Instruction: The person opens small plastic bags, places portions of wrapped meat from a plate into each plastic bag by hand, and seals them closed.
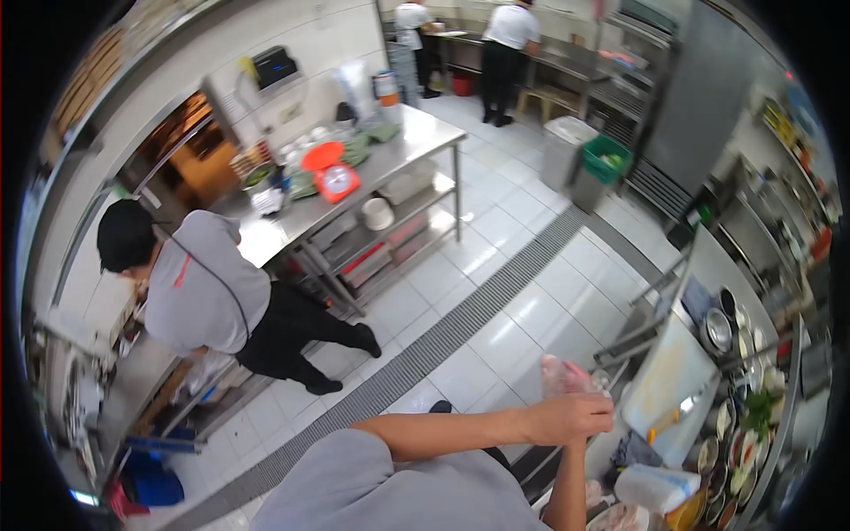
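My left hand is closed at my right wrist, its fingers on what looks like the cuff of a clear plastic glove. Beyond it, my right hand shows pinkish through the crinkled clear plastic glove; its fingers are blurred. Both hands are held above the floor beside the work counter. Closest to them on the right lies a white cutting board, with a knife that has a yellow handle resting on it.
A person in a grey shirt stands at the left counter. An orange scale sits on the steel table. A floor drain grate crosses the tiles. Bins stand at the back. Several bowls and pans crowd the right counter.
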Tool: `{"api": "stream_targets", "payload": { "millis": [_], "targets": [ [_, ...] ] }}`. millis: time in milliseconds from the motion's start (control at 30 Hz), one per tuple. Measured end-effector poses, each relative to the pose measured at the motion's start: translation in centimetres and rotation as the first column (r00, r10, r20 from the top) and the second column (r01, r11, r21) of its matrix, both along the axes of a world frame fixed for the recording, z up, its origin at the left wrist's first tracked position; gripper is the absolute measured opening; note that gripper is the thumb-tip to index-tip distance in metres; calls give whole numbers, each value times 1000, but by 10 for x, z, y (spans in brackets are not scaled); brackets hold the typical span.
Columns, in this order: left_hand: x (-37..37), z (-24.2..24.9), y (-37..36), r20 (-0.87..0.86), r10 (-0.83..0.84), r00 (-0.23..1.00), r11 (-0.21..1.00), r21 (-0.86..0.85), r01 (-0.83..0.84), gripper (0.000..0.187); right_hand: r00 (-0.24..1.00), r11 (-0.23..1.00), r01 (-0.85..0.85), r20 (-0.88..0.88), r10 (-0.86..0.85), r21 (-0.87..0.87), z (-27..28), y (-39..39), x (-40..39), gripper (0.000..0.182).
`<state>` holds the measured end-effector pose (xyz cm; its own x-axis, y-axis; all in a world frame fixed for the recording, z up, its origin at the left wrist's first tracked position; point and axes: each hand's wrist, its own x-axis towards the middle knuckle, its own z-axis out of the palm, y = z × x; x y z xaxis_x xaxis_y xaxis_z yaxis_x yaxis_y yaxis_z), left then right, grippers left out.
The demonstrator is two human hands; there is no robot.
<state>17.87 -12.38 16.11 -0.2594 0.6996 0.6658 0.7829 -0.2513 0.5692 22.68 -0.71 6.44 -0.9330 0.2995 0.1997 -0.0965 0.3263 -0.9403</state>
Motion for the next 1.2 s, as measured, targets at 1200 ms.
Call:
{"api": "stream_targets", "payload": {
  "millis": [1200],
  "targets": [
    [-68, -39, -38, 650, 59, 757, 849, -432, 305, 61, 957, 810, 73, 269, 107, -581, 130, -50, -47, 45]
  ]
}}
